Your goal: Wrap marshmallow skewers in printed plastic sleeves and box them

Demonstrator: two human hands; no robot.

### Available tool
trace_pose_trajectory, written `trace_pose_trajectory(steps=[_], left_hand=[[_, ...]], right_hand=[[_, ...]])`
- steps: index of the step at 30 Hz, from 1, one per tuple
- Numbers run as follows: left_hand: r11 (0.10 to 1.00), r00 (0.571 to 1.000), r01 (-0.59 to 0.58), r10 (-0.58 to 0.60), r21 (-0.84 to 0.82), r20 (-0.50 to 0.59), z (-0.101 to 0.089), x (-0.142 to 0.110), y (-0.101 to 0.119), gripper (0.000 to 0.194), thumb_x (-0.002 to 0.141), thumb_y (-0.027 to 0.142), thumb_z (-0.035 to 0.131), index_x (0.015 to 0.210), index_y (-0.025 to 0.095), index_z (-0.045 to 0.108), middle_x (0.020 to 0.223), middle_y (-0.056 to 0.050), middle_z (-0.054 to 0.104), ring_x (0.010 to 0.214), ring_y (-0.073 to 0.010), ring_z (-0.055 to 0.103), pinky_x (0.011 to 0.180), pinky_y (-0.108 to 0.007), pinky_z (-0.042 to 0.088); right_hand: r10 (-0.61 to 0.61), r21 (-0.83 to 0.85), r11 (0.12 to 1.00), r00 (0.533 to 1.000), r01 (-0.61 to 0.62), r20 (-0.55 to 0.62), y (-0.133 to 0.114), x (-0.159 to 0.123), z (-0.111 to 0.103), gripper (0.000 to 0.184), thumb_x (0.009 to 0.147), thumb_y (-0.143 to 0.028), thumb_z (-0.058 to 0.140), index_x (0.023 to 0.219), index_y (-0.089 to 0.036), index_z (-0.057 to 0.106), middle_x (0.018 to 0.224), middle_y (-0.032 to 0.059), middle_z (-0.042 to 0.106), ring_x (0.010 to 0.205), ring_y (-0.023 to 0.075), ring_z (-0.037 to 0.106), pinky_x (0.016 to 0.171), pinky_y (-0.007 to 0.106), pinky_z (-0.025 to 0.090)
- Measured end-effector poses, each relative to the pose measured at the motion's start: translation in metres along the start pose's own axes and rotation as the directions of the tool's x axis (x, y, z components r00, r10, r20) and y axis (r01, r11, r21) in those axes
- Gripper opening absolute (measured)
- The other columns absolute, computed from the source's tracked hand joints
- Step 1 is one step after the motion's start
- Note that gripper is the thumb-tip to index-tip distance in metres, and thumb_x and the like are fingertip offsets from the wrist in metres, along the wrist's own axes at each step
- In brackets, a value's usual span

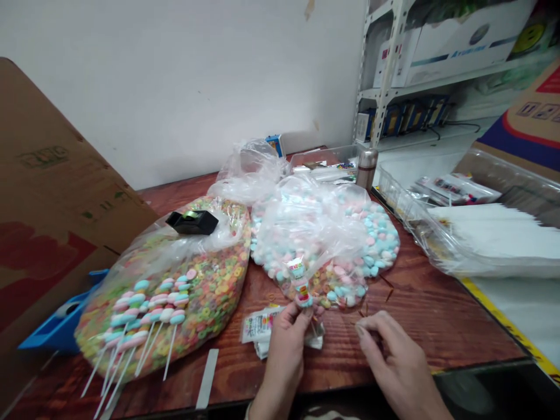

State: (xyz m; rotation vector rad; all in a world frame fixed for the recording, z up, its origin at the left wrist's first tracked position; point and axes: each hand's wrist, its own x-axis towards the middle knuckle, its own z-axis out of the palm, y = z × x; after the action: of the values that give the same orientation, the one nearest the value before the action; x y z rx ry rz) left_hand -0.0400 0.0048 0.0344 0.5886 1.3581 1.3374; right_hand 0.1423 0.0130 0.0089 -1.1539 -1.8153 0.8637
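Note:
My left hand pinches a marshmallow skewer, held upright near the front of the table. Its pieces are blue, white and pink with colourful rings between, and printed film seems to cover its top. Under and behind that hand lies a stack of small printed clear bags. My right hand hovers to the right over the wood, thumb and forefinger drawn together; whatever is between them, if anything, is too small to make out. Finished-looking marshmallow sticks lie at left on a large bag of coloured cereal rings.
A black tape dispenser sits on the ring bag. Behind my hands is a big bag of pastel marshmallows. A clear tray with white sticks or papers stands right; a cardboard box and blue scoop are left.

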Motion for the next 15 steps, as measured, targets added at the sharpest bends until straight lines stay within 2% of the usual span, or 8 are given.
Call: trace_pose_trajectory(steps=[2,3,5,7,10,12,15], left_hand=[[0.947,0.987,-0.159,0.160,0.281,0.020,-0.005,0.002,0.003,0.019,0.082,0.034,0.064,0.078,0.016,0.072,0.068,-0.003,0.062,0.066,-0.0162,0.053,0.064,-0.027,0.040],[0.879,0.967,-0.251,0.245,0.406,0.068,-0.006,0.002,0.004,0.019,0.084,0.030,0.061,0.074,0.017,0.070,0.069,-0.003,0.061,0.068,-0.0167,0.053,0.065,-0.027,0.039],[0.725,0.914,-0.398,0.362,0.561,0.181,-0.004,0.000,0.001,0.020,0.087,0.021,0.052,0.075,0.019,0.068,0.077,-0.004,0.060,0.076,-0.0185,0.053,0.070,-0.029,0.039],[0.628,0.882,-0.463,0.398,0.626,0.253,0.000,-0.004,-0.004,0.023,0.087,0.012,0.045,0.080,0.019,0.065,0.084,-0.006,0.059,0.080,-0.0197,0.053,0.073,-0.030,0.039],[0.544,0.868,-0.481,0.404,0.688,0.288,0.003,-0.008,-0.012,0.026,0.085,0.006,0.040,0.081,0.019,0.061,0.086,-0.007,0.059,0.079,-0.0205,0.052,0.071,-0.031,0.039],[0.520,0.865,-0.482,0.411,0.705,0.288,0.003,-0.009,-0.015,0.027,0.086,0.007,0.038,0.083,0.020,0.061,0.086,-0.008,0.059,0.080,-0.0211,0.052,0.072,-0.032,0.039],[0.532,0.871,-0.465,0.420,0.707,0.257,0.000,-0.010,-0.018,0.022,0.090,0.014,0.039,0.090,0.021,0.060,0.086,-0.007,0.060,0.081,-0.0214,0.055,0.073,-0.032,0.040]], right_hand=[[0.191,0.279,0.940,0.980,-0.197,0.050,-0.003,0.002,0.002,0.017,0.092,-0.034,0.054,0.081,-0.022,0.057,0.077,0.0001,0.054,0.071,0.0157,0.051,0.065,0.026,0.041],[0.279,0.418,0.859,0.955,-0.295,0.100,-0.007,0.003,0.005,0.020,0.091,-0.038,0.057,0.079,-0.022,0.056,0.073,-0.0017,0.051,0.066,0.0139,0.048,0.060,0.024,0.039],[0.392,0.630,0.640,0.892,-0.440,0.225,-0.017,0.006,0.013,0.027,0.087,-0.043,0.063,0.074,-0.021,0.053,0.064,-0.0053,0.043,0.057,0.0103,0.038,0.053,0.022,0.033],[0.413,0.725,0.427,0.830,-0.541,0.376,-0.028,0.007,0.023,0.032,0.084,-0.043,0.066,0.070,-0.020,0.049,0.057,-0.0078,0.036,0.051,0.0083,0.028,0.050,0.022,0.028],[0.363,0.769,0.190,0.771,-0.611,0.523,-0.036,0.009,0.035,0.033,0.084,-0.040,0.068,0.066,-0.019,0.049,0.051,-0.0103,0.030,0.047,0.0070,0.019,0.049,0.023,0.029],[0.382,0.795,0.061,0.750,-0.604,0.541,-0.034,0.009,0.040,0.031,0.083,-0.037,0.070,0.067,-0.018,0.052,0.053,-0.0114,0.028,0.046,0.0056,0.014,0.047,0.022,0.028],[0.419,0.824,-0.068,0.733,-0.563,0.535,-0.025,0.009,0.046,0.026,0.082,-0.031,0.072,0.070,-0.016,0.056,0.058,-0.0109,0.030,0.046,0.0040,0.013,0.045,0.020,0.026]])
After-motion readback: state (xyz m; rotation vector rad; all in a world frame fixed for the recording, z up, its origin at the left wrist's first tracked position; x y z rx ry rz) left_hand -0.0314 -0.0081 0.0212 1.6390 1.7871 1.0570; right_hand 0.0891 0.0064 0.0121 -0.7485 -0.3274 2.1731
